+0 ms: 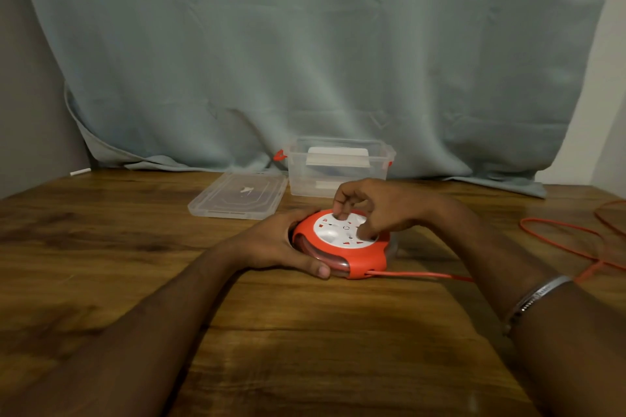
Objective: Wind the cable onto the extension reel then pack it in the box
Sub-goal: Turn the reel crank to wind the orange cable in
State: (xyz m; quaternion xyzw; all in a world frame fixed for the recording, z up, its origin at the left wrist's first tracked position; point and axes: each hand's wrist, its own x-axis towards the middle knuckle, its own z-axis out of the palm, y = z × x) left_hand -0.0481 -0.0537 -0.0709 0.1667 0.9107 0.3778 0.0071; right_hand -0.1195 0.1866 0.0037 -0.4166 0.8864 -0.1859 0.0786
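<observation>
Left hand grips the reel, right hand pinches its white dial; cable sprawls unwound on the counter, box waiting open.

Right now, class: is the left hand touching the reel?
Touching. The head view shows the left hand cupping the reel's left edge, thumb pressed against its rim.
</observation>
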